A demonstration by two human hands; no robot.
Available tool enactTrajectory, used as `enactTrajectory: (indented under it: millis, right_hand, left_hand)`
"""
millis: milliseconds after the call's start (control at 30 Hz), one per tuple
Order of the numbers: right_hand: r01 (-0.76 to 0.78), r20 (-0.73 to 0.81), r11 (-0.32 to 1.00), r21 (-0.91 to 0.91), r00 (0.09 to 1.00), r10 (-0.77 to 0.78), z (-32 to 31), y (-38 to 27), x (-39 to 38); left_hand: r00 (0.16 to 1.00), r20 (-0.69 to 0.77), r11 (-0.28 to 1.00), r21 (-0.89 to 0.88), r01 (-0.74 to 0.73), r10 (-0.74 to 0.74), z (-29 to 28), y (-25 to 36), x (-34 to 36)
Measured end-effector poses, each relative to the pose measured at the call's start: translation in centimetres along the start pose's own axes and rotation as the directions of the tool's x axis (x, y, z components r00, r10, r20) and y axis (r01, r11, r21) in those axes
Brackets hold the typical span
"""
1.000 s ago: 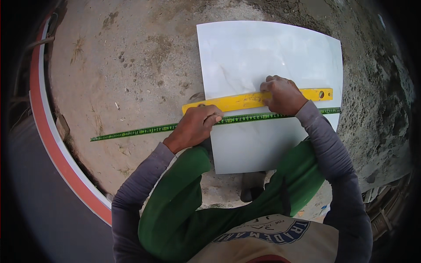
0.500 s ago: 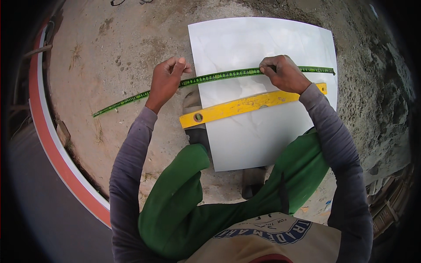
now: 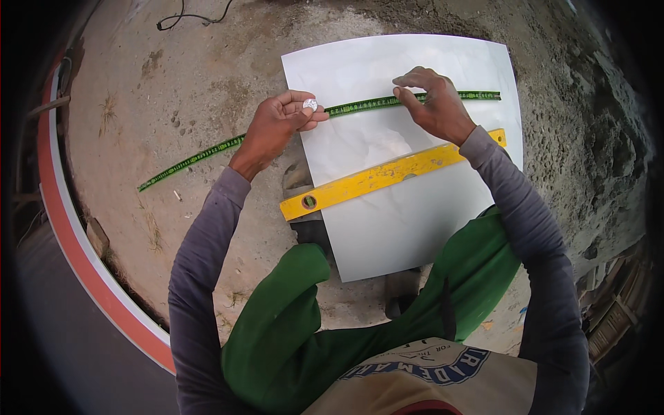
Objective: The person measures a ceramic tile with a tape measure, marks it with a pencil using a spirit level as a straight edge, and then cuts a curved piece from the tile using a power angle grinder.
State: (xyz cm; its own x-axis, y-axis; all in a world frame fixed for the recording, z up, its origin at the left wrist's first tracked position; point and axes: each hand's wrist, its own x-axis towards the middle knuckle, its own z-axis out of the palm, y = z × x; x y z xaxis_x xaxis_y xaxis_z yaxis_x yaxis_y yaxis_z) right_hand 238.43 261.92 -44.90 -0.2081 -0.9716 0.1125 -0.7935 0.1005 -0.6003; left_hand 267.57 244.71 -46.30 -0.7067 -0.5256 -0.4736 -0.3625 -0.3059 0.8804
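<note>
A large white tile-like sheet [image 3: 366, 228] with faint veining lies on the ground in front of me. Across its upper part runs a green measuring tape [image 3: 346, 108], reaching out onto the ground to the left. Below the tape, a yellow spirit level [image 3: 373, 178] rests on the sheet, its left end past the edge. My left hand [image 3: 277, 128], at the sheet's left edge over the tape, pinches a small silvery round object [image 3: 310, 105]. My right hand [image 3: 438, 105] is just above the tape, fingers curved and apart, with nothing visible in them.
Rough concrete ground [image 3: 173, 97] surrounds the sheet, with a dark cable [image 3: 194, 17] at the top. A red-and-white curved edge [image 3: 76, 242] borders it on the left. Timber pieces [image 3: 615, 311] lie at the lower right. My green-clad knees flank the sheet's lower part.
Both hands have left the level and moved up to the tape, which now lies higher, above the level. The silvery object now shows in my left hand; my right fingers have loosened from the tape.
</note>
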Motion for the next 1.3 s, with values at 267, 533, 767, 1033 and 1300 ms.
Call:
enactTrajectory:
  millis: [267, 533, 767, 1033, 1300]
  right_hand:
    - [-0.348, 0.279, 0.826, 0.443, 0.929, 0.242, 1.6, -5.9, 0.6]
    - [-0.342, 0.218, 0.743, 0.576, 0.940, 0.263, 2.2, -6.3, 1.0]
    - [-0.372, 0.134, 0.557, 0.743, 0.897, 0.422, -1.0, -3.4, 1.4]
    - [-0.238, 0.014, 0.963, -0.128, 0.970, 0.242, -3.7, 6.0, -3.6]
    - [-0.113, 0.068, 0.958, -0.263, 0.988, 0.136, -2.0, 6.4, -3.9]
  left_hand:
    - [0.993, 0.120, 1.000, -0.014, -0.016, 0.017, 5.8, 3.0, -0.1]
    - [0.993, 0.023, 0.953, -0.282, -0.107, 0.119, 6.5, 2.0, -0.8]
    - [0.956, -0.129, 0.781, 0.610, -0.131, 0.262, 2.4, 0.5, -0.1]
    - [0.988, -0.036, 0.634, 0.770, -0.070, 0.153, -5.3, -5.2, 1.7]
    - [0.991, -0.008, 0.708, 0.701, -0.087, 0.131, -5.7, -4.6, 4.4]
